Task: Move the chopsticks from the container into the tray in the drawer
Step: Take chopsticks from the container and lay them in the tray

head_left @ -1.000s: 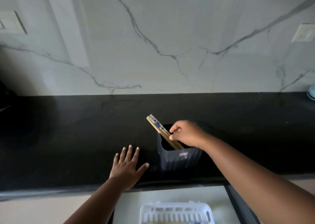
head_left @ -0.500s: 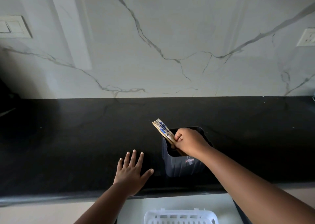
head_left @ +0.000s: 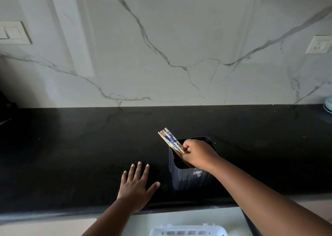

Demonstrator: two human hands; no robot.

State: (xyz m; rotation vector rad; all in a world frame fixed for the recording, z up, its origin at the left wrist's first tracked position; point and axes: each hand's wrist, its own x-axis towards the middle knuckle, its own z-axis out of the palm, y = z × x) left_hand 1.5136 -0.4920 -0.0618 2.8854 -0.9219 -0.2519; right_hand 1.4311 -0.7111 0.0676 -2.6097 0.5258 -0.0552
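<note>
wooden chopsticks (head_left: 170,140) | right hand (head_left: 198,154) grip | over container (head_left: 190,179)

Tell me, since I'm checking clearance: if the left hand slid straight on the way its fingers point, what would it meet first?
Nothing nearby: the left hand lies flat, pointing across bare counter toward the wall, which it would likely meet first. The container sits off to its right.

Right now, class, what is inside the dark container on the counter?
A bundle of chopsticks leans out over the dark container's left rim, gripped by the right hand. Their lower ends, and anything else inside, are hidden by that hand and shadow.
</note>
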